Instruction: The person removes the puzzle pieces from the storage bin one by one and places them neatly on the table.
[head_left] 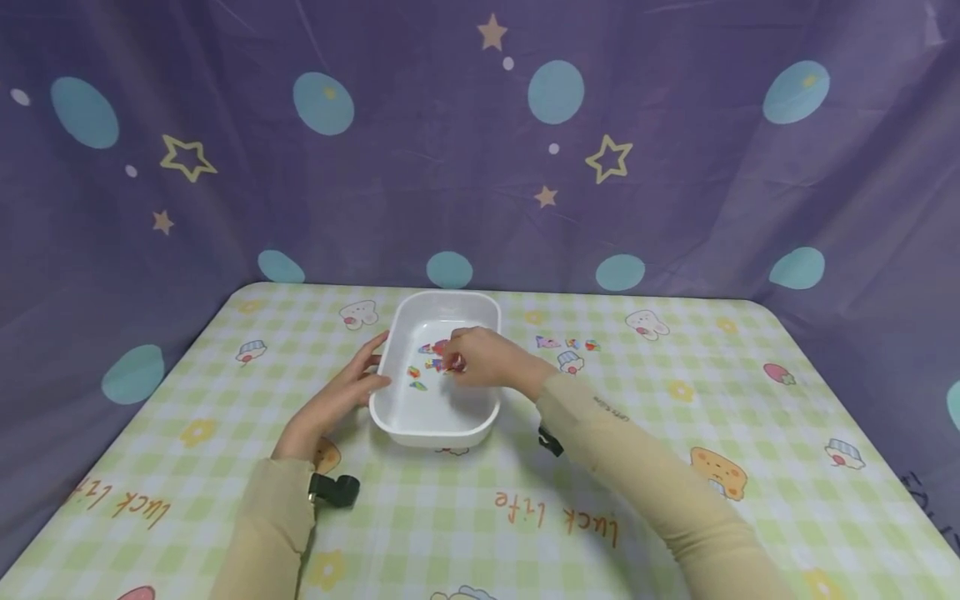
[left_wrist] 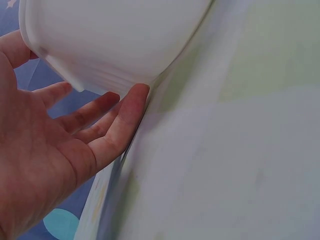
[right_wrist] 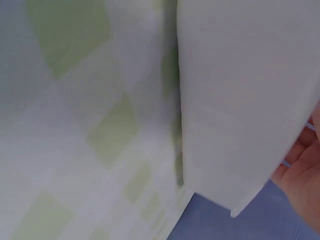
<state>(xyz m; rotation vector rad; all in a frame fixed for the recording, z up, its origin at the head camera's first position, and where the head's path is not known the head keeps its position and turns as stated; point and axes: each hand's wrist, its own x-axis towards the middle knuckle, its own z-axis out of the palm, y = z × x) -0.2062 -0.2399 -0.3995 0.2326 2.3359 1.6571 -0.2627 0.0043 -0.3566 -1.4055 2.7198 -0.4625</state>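
- A white tray (head_left: pixel 435 417) sits on the bench (head_left: pixel 750 400), left of the middle, its short side facing the person.
- Small colourful pieces (head_left: pixel 413 372) lie on the tray's floor, some bunched beside the right hand and two a little nearer the left wall.
- The left hand (head_left: pixel 341 398) rests against the outside of the tray's left wall, its fingers loosely spread; in the left wrist view the fingertips touch the white plastic.
- The right hand (head_left: pixel 483 358) reaches over the right rim into the tray, fingers curled down among the pieces (whether they grip one, I cannot tell; the tray wall hides the fingertips from the right wrist camera).
- Three more pieces (head_left: pixel 572 343) lie in a loose row on the bench, to the right of the tray and apart from it.
- Beige sleeves (head_left: pixel 630 458) cover both forearms, with a black device (head_left: pixel 335 490) at the left wrist.
- A green-and-white checked cloth (head_left: pixel 405 533) covers the bench, printed with cakes, flowers and upside-down lettering.
- Behind hangs a purple curtain (head_left: pixel 435 167) with stars and blue ovals.
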